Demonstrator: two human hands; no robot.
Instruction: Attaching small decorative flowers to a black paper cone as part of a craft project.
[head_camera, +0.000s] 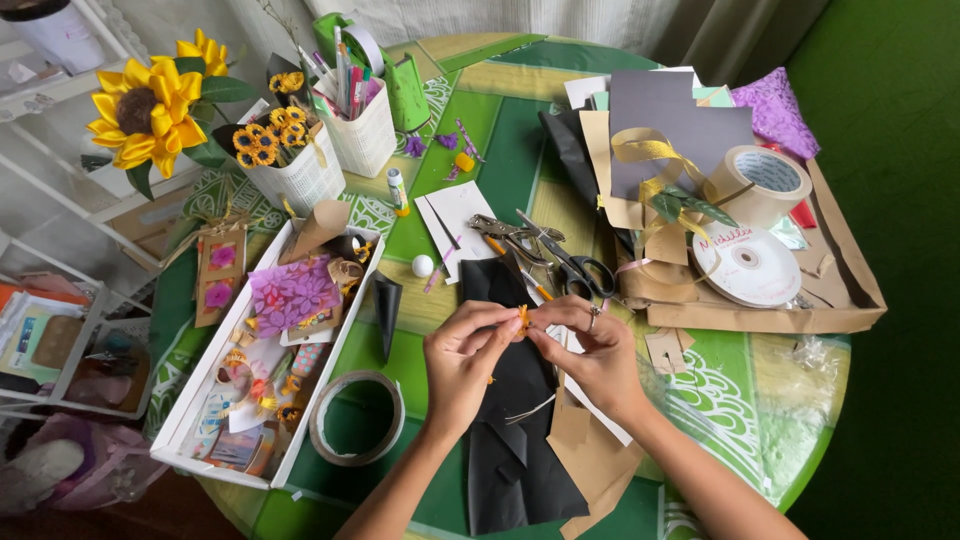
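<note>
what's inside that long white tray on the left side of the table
The white tray holds a purple flowered paper, a brown paper cone and small, colourful paper craft pieces. Whatever lies beneath the purple sheet is covered.

The bench (500, 130) is crowded almost all round. At nine o'clock a long white tray (200, 400) full of paper scraps blocks the left side, with a tape ring (357, 417) just beside it at seven. At eleven stand two white baskets (300, 180) and a sunflower (145, 110), tall enough to catch a sleeve. At two and three a cardboard tray (850, 290) with tape rolls and ribbon spool fills the right. Scissors (575, 265) and pliers (505, 235) lie at twelve. Bare green bench shows at one o'clock, far side, and at four o'clock near the edge.
</note>
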